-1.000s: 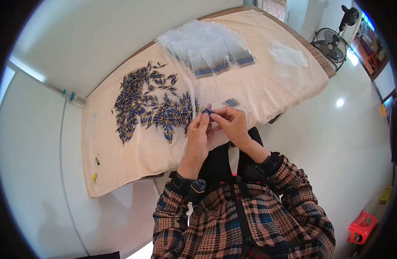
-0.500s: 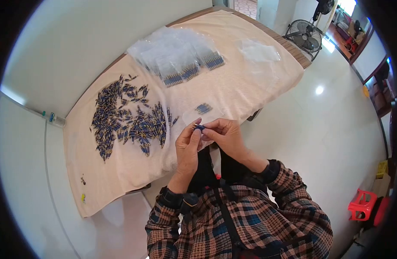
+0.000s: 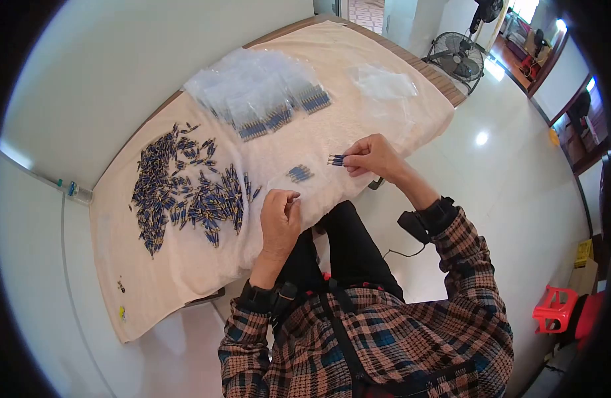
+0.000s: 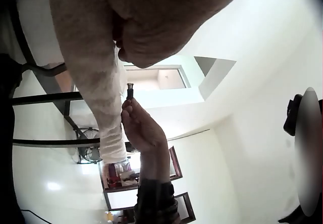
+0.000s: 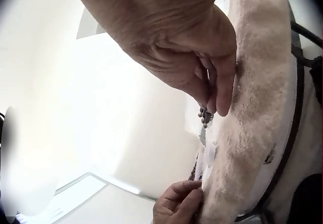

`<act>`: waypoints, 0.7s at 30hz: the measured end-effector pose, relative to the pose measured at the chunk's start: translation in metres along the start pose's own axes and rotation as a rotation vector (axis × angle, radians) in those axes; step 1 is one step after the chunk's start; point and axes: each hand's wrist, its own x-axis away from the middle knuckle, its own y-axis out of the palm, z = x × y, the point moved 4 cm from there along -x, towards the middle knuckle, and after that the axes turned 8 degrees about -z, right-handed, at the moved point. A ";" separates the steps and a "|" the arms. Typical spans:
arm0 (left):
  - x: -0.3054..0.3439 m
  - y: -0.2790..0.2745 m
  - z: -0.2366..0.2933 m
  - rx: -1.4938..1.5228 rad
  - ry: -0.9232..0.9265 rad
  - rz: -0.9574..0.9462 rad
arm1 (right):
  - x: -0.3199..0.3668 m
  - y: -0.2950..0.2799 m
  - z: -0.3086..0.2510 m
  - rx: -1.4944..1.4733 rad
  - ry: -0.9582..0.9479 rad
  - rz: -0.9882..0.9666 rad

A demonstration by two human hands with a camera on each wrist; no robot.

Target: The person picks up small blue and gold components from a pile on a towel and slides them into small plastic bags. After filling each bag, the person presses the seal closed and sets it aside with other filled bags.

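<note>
Gold-tipped blue pieces (image 3: 336, 160): at least three, pinched by right fingers (image 3: 364, 147); left fingers (image 3: 281, 196) bent, grip unclear.

Small pieces (image 3: 336, 160) metal-tipped; bags (image 3: 252, 86) glossy clear plastic; cloth (image 3: 179, 272) matt, fluffy; floor (image 3: 464, 199) glossy.

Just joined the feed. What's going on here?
A person in plaid holds a few blue parts with gold ends in the right-hand grip above a cloth-covered table. The left-hand grip is loosely curled near the cloth's edge, nothing visible in it. A small group of similar parts lies ahead of that grip. A loose pile is to the left, clear bags of parts lie farther back, and more clear plastic at the far right.
</note>
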 end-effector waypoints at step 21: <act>-0.034 -0.001 0.027 -0.270 0.127 -0.047 | -0.022 -0.013 0.006 -0.029 0.101 -0.107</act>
